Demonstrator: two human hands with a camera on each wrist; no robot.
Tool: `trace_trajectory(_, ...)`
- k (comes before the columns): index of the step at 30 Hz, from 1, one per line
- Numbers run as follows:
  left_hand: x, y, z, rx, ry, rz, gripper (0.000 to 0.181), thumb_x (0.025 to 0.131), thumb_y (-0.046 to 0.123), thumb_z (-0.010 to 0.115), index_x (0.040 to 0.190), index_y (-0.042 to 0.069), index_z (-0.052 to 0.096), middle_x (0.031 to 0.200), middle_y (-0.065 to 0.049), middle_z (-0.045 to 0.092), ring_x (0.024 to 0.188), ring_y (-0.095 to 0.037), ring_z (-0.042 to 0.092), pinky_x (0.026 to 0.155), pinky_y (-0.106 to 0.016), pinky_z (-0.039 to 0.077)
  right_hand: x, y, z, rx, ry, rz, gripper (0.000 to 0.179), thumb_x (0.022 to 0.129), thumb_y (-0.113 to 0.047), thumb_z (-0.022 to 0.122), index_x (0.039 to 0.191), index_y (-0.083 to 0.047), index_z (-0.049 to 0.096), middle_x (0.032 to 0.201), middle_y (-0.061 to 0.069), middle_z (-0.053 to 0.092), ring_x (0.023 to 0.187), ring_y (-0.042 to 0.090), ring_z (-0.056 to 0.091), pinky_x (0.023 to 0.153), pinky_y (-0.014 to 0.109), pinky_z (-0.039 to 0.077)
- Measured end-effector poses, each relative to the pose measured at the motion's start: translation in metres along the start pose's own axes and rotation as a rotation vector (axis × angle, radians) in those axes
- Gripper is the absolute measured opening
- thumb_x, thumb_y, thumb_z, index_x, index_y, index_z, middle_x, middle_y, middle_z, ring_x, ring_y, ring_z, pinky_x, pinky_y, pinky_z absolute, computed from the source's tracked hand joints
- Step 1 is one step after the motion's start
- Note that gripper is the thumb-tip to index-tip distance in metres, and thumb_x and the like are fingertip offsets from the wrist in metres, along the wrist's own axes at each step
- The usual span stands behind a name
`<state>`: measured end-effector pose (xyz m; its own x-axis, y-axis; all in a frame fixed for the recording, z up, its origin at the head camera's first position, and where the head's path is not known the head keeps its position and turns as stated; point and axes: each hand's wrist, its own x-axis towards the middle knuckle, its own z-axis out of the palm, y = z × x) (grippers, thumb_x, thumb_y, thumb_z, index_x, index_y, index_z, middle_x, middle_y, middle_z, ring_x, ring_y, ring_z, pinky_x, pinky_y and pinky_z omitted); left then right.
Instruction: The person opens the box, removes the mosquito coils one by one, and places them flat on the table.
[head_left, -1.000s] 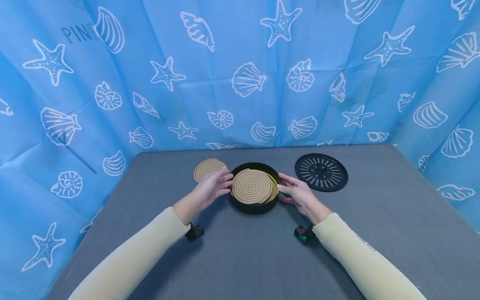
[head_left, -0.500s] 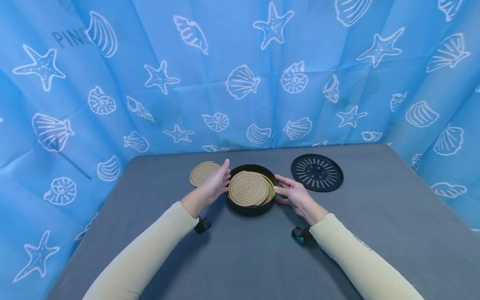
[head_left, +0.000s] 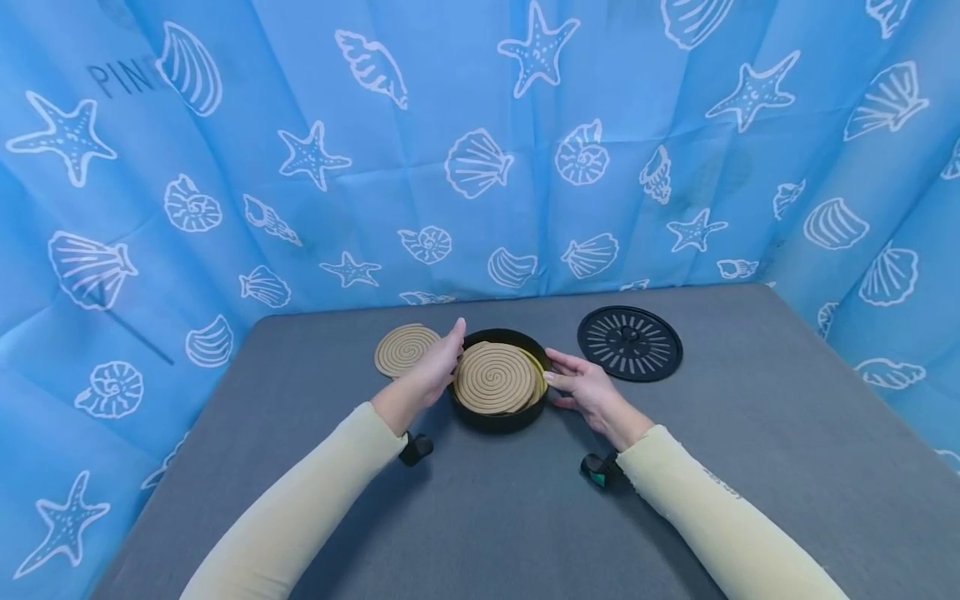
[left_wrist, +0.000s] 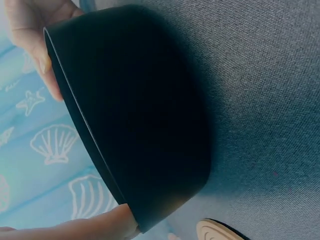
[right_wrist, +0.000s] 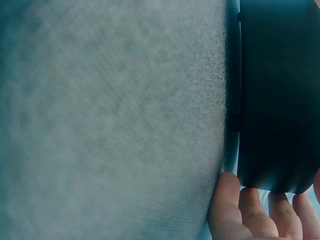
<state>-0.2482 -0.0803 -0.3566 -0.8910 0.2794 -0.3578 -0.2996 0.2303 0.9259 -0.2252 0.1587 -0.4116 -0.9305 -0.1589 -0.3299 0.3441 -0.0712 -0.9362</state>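
A round black tin (head_left: 501, 423) stands on the cloth, holding beige mosquito coils (head_left: 495, 379) stacked inside; a yellow strip shows at the stack's right side. My right hand (head_left: 588, 390) holds the tin's right side, thumb at the rim and fingers on the outer wall. In the right wrist view, its fingertips (right_wrist: 257, 215) meet the black wall. On the opposite side, my left hand (head_left: 427, 367) touches the tin, thumb straight; its other fingers are mostly hidden. One of its digits (left_wrist: 110, 222) lies at the rim in the left wrist view.
Another mosquito coil (head_left: 401, 350) lies behind my left hand. A slotted black lid (head_left: 630, 343) with a central knob lies to the right of the tin. Grey cloth (head_left: 510, 517) covers the table, and a blue seashell curtain (head_left: 480, 100) hangs behind it.
My left hand has come in against the tin's left side, its spread fingers drawing together. My right hand keeps its place on the tin. The whole view has shifted slightly.
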Motion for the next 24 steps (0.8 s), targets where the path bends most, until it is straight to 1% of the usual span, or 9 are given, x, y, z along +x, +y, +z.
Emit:
trace_trajectory(5, 0.0, -0.004, -0.004, -0.023, -0.01, 0.04, 0.069, 0.106, 0.049, 0.022, 0.155, 0.002, 0.011, 0.159, -0.021, 0.016, 0.145, -0.034, 0.017, 0.116, -0.047, 0.018, 0.0, 0.0, 0.0, 0.004, 0.0, 0.002, 0.054, 0.101, -0.008, 0.051, 0.152, -0.01, 0.033, 0.157, 0.013, 0.026, 0.139, 0.03, 0.034, 0.107, 0.053, 0.035)
trace_trajectory(8, 0.0, -0.005, -0.006, -0.038, -0.017, 0.058, 0.067, 0.107, 0.046, 0.022, 0.154, -0.001, 0.013, 0.158, -0.021, 0.019, 0.144, -0.033, 0.023, 0.116, -0.046, 0.02, 0.001, 0.0, 0.0, 0.003, 0.001, -0.002, 0.055, 0.101, -0.008, 0.052, 0.152, -0.01, 0.033, 0.157, 0.013, 0.026, 0.139, 0.03, 0.034, 0.107, 0.053, 0.035)
trace_trajectory(11, 0.002, -0.005, -0.007, -0.055, -0.001, 0.044, 0.064, 0.107, 0.043, 0.025, 0.154, -0.001, 0.017, 0.156, -0.02, 0.024, 0.142, -0.032, 0.028, 0.115, -0.045, 0.023, 0.001, 0.0, 0.0, 0.002, 0.001, -0.006, 0.055, 0.1, -0.008, 0.052, 0.152, -0.01, 0.032, 0.157, 0.013, 0.026, 0.139, 0.03, 0.033, 0.107, 0.052, 0.035)
trace_trajectory(15, 0.006, -0.004, -0.007, -0.081, 0.03, 0.034, 0.06, 0.107, 0.036, 0.033, 0.153, -0.001, 0.02, 0.154, -0.02, 0.031, 0.139, -0.032, 0.033, 0.113, -0.047, 0.027, 0.001, 0.0, 0.0, 0.006, 0.001, -0.004, 0.055, 0.1, -0.008, 0.052, 0.152, -0.01, 0.032, 0.157, 0.013, 0.025, 0.14, 0.03, 0.033, 0.107, 0.052, 0.035)
trace_trajectory(19, 0.01, -0.004, -0.007, -0.124, 0.054, 0.056, 0.054, 0.106, 0.026, 0.039, 0.15, -0.002, 0.025, 0.151, -0.021, 0.035, 0.136, -0.033, 0.038, 0.112, -0.05, 0.028, 0.001, 0.0, 0.0, 0.012, 0.002, -0.002, 0.055, 0.1, -0.008, 0.052, 0.152, -0.01, 0.032, 0.157, 0.013, 0.025, 0.14, 0.03, 0.033, 0.107, 0.053, 0.035)
trace_trajectory(22, 0.013, -0.004, -0.007, -0.175, 0.079, 0.049, 0.048, 0.106, 0.019, 0.04, 0.149, -0.001, 0.03, 0.148, -0.02, 0.039, 0.132, -0.032, 0.042, 0.11, -0.048, 0.033, 0.001, 0.0, 0.0, 0.01, 0.001, -0.006, 0.055, 0.1, -0.007, 0.052, 0.152, -0.009, 0.032, 0.158, 0.013, 0.025, 0.14, 0.03, 0.033, 0.107, 0.053, 0.035)
trace_trajectory(24, 0.014, -0.004, -0.007, -0.207, 0.095, 0.035, 0.047, 0.106, 0.017, 0.041, 0.148, 0.0, 0.033, 0.146, -0.02, 0.041, 0.128, -0.03, 0.045, 0.106, -0.044, 0.038, 0.001, 0.0, 0.001, 0.007, 0.001, -0.006, 0.055, 0.101, -0.007, 0.052, 0.152, -0.009, 0.032, 0.158, 0.013, 0.025, 0.14, 0.03, 0.033, 0.107, 0.053, 0.035)
